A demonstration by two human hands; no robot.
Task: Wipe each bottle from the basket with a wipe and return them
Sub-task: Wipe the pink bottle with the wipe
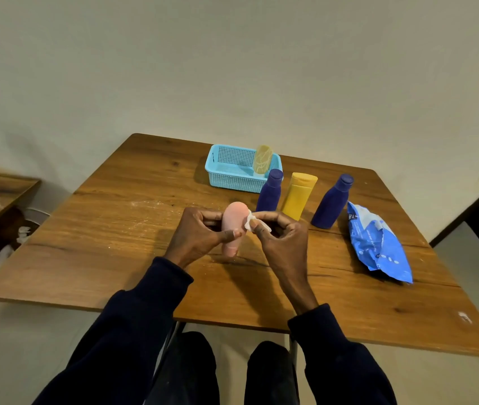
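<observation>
Nearest the camera, 2 dark sleeves (133,323) reached forward over the wooden table (115,229). Between the hands stood the pink bottle (232,226), held just above the tabletop with its narrow end down. The left hand (200,233) gripped it from the left side, fingers curled behind and the thumb pressed across its front. The right hand (279,238) pinched a small white wipe (251,222) between thumb and fingers, and the wipe touched the bottle's upper right side.

To the right of the hands a blue wipe packet (378,244) lay flat on the table. Just behind the hands 3 bottles stood upright in a row: a dark blue bottle (270,191), a yellow bottle (299,195) beside it, and a second dark blue bottle (331,201) further right, near the packet.

Farthest back sat the light blue basket (226,173), with 1 pale yellow patterned bottle (263,159) leaning inside its right end.
</observation>
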